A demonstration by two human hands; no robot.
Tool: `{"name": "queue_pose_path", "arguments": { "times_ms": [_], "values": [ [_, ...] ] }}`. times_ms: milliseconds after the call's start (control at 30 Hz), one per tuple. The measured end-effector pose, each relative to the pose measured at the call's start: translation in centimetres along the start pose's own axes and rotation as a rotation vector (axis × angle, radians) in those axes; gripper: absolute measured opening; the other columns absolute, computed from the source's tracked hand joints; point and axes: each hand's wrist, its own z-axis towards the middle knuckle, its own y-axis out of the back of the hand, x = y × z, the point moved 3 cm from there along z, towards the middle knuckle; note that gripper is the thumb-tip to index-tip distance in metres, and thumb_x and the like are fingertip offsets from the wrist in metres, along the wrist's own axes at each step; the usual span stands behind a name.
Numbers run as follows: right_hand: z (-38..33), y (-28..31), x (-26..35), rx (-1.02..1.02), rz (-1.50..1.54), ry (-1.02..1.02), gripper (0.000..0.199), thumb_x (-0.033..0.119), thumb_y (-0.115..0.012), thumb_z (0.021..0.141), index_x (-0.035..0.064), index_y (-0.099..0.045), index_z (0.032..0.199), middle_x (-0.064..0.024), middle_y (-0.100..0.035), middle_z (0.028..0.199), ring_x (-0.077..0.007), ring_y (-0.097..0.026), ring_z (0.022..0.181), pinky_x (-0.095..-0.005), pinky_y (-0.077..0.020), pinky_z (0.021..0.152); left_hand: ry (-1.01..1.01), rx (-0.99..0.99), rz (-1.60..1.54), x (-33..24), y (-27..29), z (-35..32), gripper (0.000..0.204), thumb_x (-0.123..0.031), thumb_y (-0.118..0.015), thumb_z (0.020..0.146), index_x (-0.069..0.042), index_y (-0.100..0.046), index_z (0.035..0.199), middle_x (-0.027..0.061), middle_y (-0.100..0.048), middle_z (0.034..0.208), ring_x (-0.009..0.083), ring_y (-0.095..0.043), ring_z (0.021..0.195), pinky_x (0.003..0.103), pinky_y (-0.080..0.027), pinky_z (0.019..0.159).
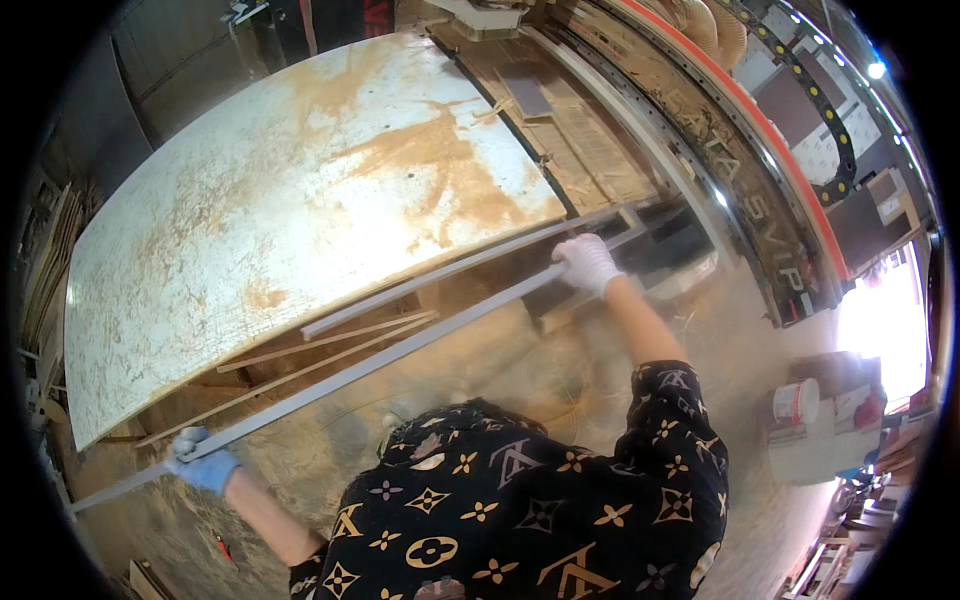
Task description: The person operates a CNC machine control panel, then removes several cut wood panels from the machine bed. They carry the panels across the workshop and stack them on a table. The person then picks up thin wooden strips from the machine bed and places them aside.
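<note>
A long, narrow grey strip of board [380, 358] slants across in front of me, from the lower left up to the right. My left hand [203, 465], in a glove with blue on it, is closed round the strip toward its lower left end. Higher up, near its other end, my right hand [588, 264] in a white glove grips the same strip. A second grey strip [450, 276] runs along the near edge of the big white worktable [250, 220], apart from the held one. Brown sawdust lies smeared over the table's worn top.
Thin wooden slats [300, 350] lie low beside the table's near edge. Beyond my right hand is a machine bed with a red-edged rail [790, 190]. A small grey board [524, 90] rests on it. A white bucket [797, 402] stands right; a red-handled tool [222, 546] lies on the floor.
</note>
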Motion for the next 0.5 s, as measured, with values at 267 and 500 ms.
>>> {"name": "queue_pose_path", "arguments": {
  "times_ms": [267, 500],
  "values": [
    [4.8, -2.3, 13.8, -0.078, 0.330, 0.067, 0.022, 0.026, -0.067, 0.065, 0.0197, -0.065, 0.086, -0.0042, -0.065, 0.087, -0.0216, -0.061, 0.085, -0.0344, -0.0469, 0.076, 0.028, 0.183, -0.250, -14.4, -0.6, 16.7, 0.028, -0.029, -0.039, 0.090, -0.011, -0.035, 0.070, -0.0007, -0.029, 0.053, 0.0095, -0.033, 0.043, 0.023, -0.033, 0.043],
    [10.4, 0.5, 23.8, -0.209, 0.480, 0.092, 0.015, 0.023, -0.065, 0.065, 0.0214, -0.065, 0.080, -0.0043, -0.065, 0.083, -0.0222, -0.061, 0.082, -0.0333, -0.0466, 0.075, 0.058, 0.467, -0.353, -25.3, -4.3, 21.4, 0.024, -0.020, -0.043, 0.083, -0.011, -0.033, 0.063, 0.0005, -0.031, 0.054, 0.0115, -0.035, 0.043, 0.025, -0.034, 0.046]
  ]
}}
